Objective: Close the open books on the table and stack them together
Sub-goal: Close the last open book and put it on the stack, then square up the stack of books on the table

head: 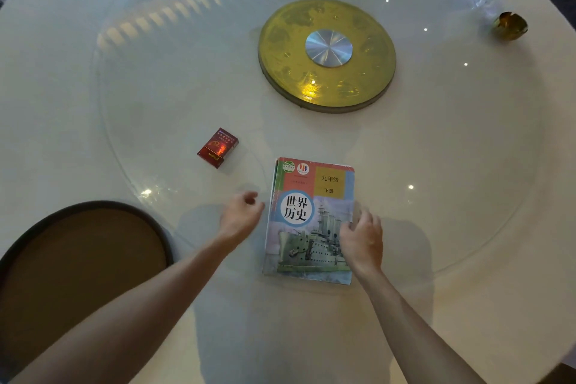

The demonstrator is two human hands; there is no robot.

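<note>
A closed textbook (307, 212) with a warship on its cover lies on top of a stack near the table's front; edges of another book show under it along the left and bottom sides. My right hand (361, 240) rests on the cover's right edge, fingers spread over the book. My left hand (241, 215) hovers just left of the stack, fingers loosely curled, holding nothing and apart from the books.
A red cigarette pack (218, 148) lies behind and left of the books. A gold turntable hub (327, 54) sits mid-table on the white round table (452, 150). A brown round tray (78, 259) is at front left; a gold cup (511, 25) at far right.
</note>
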